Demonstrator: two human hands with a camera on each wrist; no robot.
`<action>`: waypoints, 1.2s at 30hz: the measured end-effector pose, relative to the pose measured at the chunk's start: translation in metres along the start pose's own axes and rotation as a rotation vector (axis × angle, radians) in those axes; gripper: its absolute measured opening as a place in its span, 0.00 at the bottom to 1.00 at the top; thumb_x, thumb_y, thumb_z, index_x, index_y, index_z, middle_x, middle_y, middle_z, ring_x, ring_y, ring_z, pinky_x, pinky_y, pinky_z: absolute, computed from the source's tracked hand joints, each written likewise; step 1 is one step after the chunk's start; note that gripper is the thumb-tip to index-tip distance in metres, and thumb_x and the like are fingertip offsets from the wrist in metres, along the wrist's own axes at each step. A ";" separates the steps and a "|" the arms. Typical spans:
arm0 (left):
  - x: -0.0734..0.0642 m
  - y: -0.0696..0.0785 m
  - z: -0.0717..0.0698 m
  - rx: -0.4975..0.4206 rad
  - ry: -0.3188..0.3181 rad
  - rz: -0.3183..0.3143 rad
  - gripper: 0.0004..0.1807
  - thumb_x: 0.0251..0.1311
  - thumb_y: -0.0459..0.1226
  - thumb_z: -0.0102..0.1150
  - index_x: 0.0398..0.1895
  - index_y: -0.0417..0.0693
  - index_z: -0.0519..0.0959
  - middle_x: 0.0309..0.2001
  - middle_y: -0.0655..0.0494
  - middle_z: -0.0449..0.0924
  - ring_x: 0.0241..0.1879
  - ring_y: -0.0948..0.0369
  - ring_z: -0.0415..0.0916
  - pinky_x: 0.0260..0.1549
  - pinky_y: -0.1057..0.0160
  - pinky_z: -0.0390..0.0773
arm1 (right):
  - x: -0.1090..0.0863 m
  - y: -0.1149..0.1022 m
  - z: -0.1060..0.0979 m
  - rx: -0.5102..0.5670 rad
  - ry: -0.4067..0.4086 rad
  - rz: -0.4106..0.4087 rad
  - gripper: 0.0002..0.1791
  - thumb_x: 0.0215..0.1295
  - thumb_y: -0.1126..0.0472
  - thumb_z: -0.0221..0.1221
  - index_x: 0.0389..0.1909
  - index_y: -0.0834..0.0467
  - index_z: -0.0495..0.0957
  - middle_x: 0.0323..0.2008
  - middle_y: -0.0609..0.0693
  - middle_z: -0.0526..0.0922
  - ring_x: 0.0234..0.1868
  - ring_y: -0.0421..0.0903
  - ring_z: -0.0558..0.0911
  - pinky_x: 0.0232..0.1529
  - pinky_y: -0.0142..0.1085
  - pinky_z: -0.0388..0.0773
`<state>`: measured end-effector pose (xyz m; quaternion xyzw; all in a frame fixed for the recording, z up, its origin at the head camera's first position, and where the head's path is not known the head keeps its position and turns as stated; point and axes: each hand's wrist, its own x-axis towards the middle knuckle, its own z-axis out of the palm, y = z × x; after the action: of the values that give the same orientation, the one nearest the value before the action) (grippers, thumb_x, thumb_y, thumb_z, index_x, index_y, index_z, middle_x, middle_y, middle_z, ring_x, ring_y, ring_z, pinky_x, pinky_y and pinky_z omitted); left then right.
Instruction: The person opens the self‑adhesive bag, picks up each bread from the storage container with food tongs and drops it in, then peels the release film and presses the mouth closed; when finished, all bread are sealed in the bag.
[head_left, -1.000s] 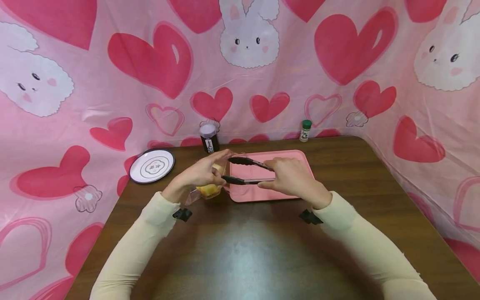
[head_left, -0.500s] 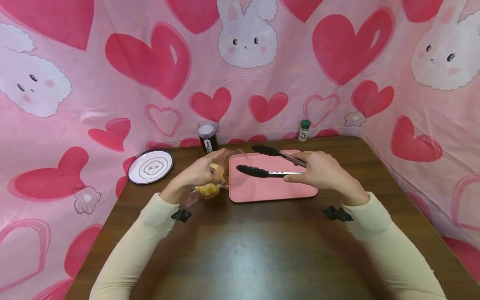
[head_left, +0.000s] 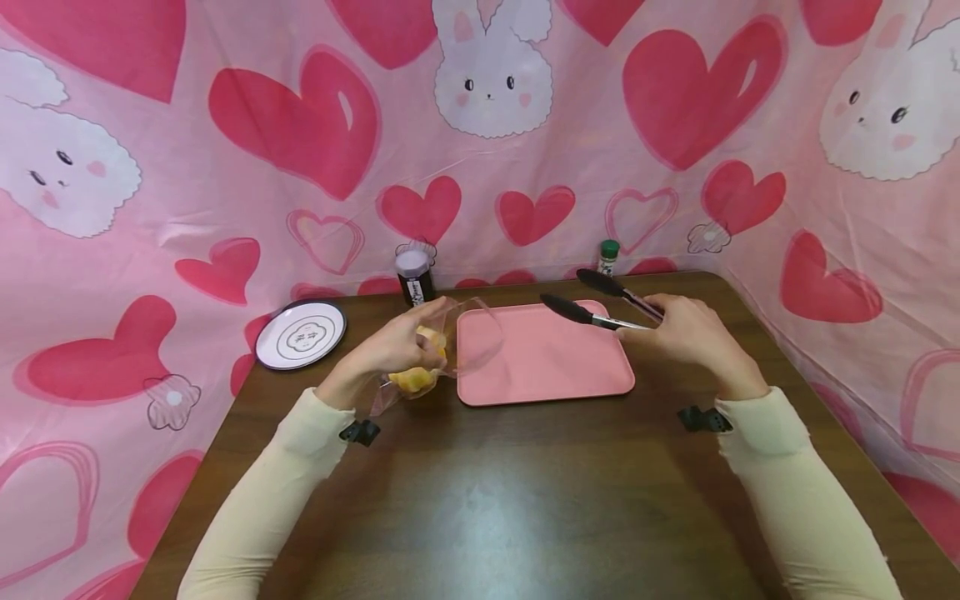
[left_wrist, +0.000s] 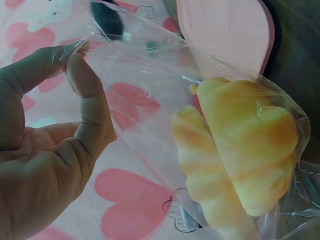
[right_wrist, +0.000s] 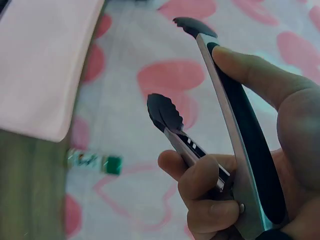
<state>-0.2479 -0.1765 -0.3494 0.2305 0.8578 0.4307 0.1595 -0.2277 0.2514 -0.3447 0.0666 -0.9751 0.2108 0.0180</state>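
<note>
My left hand (head_left: 401, 344) pinches the rim of a clear plastic bag (left_wrist: 145, 65) between thumb and forefinger. Inside the bag lie at least two golden bread rolls (left_wrist: 250, 135), which look like croissants. In my right hand (head_left: 693, 337) I grip a pair of tongs (right_wrist: 240, 130) with dark scalloped tips and metal arms. The tongs' arms stand apart, with nothing between the tips. In the head view they hang over the right back part of a pink tray (head_left: 543, 358). The bag's mouth reaches over the tray's left edge.
A white plate (head_left: 301, 335) with a dark rim lies at the table's left edge. Behind the bag stands a dark jar with a pale lid (head_left: 414, 275). A small green-capped shaker bottle (head_left: 608, 257) stands at the back edge, close behind the tongs.
My right hand has moved right with the tongs, away from the bag and across the tray. My left hand keeps its pinch on the bag and has hardly moved.
</note>
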 end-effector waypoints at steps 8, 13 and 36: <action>-0.002 0.000 -0.001 0.006 -0.004 -0.002 0.55 0.52 0.23 0.66 0.81 0.49 0.48 0.80 0.50 0.48 0.32 0.60 0.83 0.32 0.66 0.83 | 0.010 0.040 0.013 0.038 -0.041 0.150 0.49 0.56 0.25 0.58 0.59 0.66 0.71 0.51 0.67 0.80 0.51 0.65 0.76 0.47 0.62 0.74; -0.004 0.000 -0.001 0.004 -0.010 -0.009 0.54 0.52 0.24 0.66 0.81 0.50 0.47 0.80 0.51 0.48 0.33 0.60 0.83 0.32 0.64 0.83 | 0.018 0.063 0.020 -0.021 -0.051 0.163 0.53 0.60 0.27 0.56 0.62 0.74 0.66 0.55 0.75 0.74 0.55 0.74 0.73 0.55 0.67 0.69; -0.006 -0.003 -0.004 -0.003 0.024 0.024 0.55 0.52 0.23 0.68 0.80 0.48 0.48 0.80 0.48 0.46 0.33 0.59 0.83 0.31 0.68 0.82 | 0.028 0.113 0.047 -0.074 -0.194 0.243 0.56 0.66 0.31 0.51 0.61 0.85 0.58 0.57 0.84 0.62 0.56 0.82 0.66 0.57 0.73 0.66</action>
<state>-0.2456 -0.1841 -0.3487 0.2354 0.8562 0.4366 0.1446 -0.2717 0.3301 -0.4323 -0.0326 -0.9802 0.1681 -0.0993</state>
